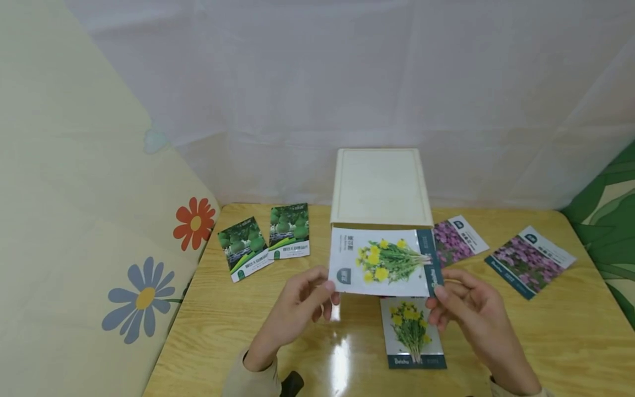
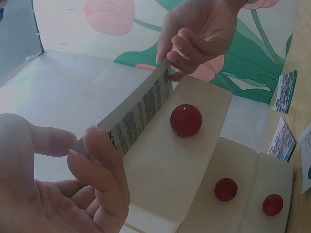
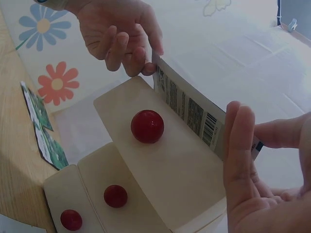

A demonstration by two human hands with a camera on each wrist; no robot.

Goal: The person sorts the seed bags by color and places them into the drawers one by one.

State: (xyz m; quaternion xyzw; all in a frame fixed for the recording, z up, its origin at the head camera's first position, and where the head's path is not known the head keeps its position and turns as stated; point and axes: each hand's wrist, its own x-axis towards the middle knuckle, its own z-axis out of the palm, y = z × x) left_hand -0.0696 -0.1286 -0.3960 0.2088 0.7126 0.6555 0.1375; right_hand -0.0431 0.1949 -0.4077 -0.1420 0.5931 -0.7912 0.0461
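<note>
A white seed packet (image 1: 387, 262) printed with yellow-flowered plants is held sideways in the air between both hands. My left hand (image 1: 302, 309) pinches its left end between thumb and fingers, while my right hand (image 1: 476, 314) pinches the dark teal end. In the wrist views the packet's back shows printed text and a barcode. It hovers at the front of a cream drawer cabinet (image 1: 379, 184), above the top drawer (image 2: 160, 160), which has a red knob (image 2: 186, 120) and juts out past the lower drawers. The packet hides this drawer's inside in the head view.
A matching yellow-flower packet (image 1: 413, 336) lies on the table in front of the cabinet. Two green gourd packets (image 1: 243, 248) lie to the left. Right of the cabinet are two purple-flower packets (image 1: 531, 262). Lower drawers carry red knobs (image 3: 115, 196).
</note>
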